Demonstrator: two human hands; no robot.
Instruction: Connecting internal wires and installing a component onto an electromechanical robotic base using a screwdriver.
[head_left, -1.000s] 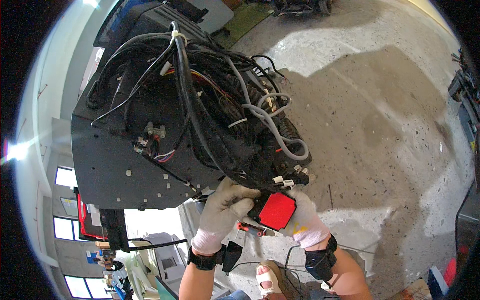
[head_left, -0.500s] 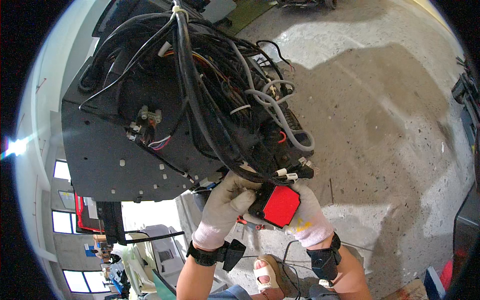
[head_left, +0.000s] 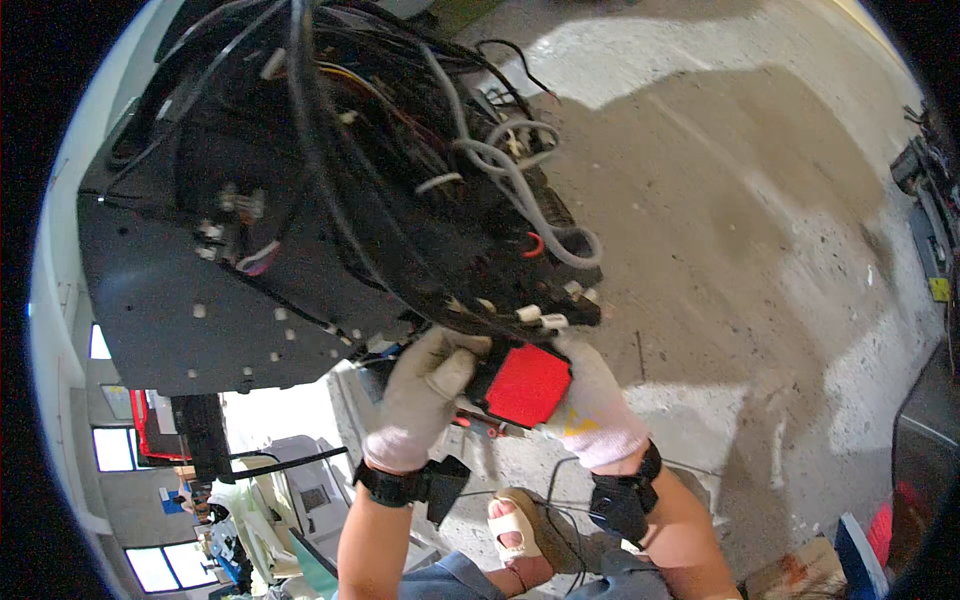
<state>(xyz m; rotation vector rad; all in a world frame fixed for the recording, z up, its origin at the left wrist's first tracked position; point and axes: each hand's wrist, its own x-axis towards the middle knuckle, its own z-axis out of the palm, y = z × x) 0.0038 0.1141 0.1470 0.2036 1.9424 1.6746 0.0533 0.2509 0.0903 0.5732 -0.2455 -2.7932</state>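
A box-shaped device with a flat red face and black sides is between my gloved hands at the lower edge of the wiring. My left hand, in a white work glove, has its fingers closed at the device's left side, the thumb bent against it. My right hand, in a matching glove with yellow stains, grips the device's right edge, its fingertips hidden behind. Black cables with white label sleeves run just above the device. Thick black cables and a looped grey cable crowd the dark metal panel.
A small terminal block with loose wires sits on the panel. Red-handled tools lie on the floor below my hands, near my sandalled foot. Dark machinery stands at the right edge, and light-coloured bodywork at lower left.
The panel, wiring, hands and red device have all shifted left and slightly up in the view. Both hands keep their hold on the device.
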